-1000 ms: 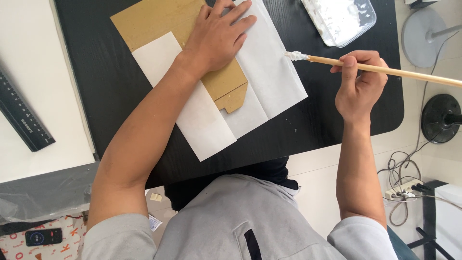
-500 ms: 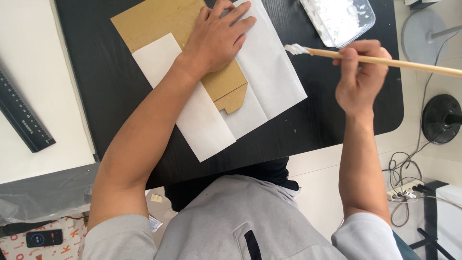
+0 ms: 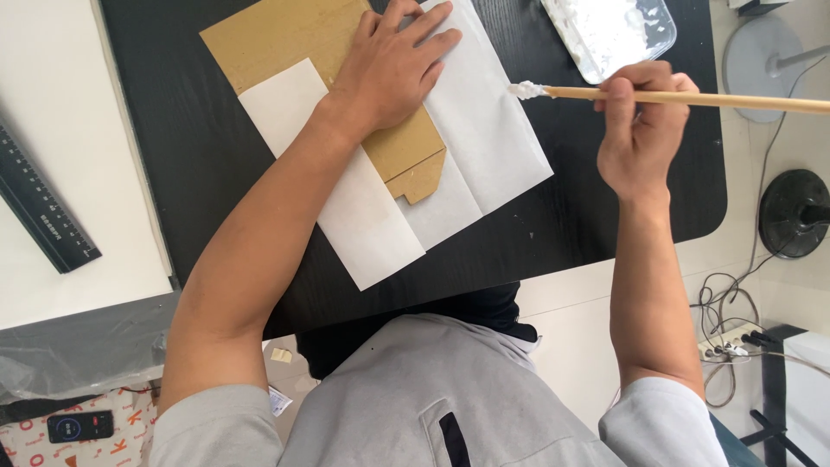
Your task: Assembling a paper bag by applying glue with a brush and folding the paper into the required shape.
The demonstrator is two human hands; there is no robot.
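Craft workspace, black work mat (image 3: 216, 199), ruler (image 3: 39, 216), glue tray (image 3: 614, 35), power strip (image 3: 731, 346) with cables

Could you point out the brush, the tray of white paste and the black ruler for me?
brush (image 3: 692, 99), head view, on the wooden handle right of the right hand.
tray of white paste (image 3: 609, 30), head view, on the white paste inside the clear tray.
black ruler (image 3: 39, 212), head view, on the ruler's middle.

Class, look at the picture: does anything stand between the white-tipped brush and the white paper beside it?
Nothing visible does. The brush tip in the right hand hangs at the white paper's edge; the left hand presses the brown card further off.
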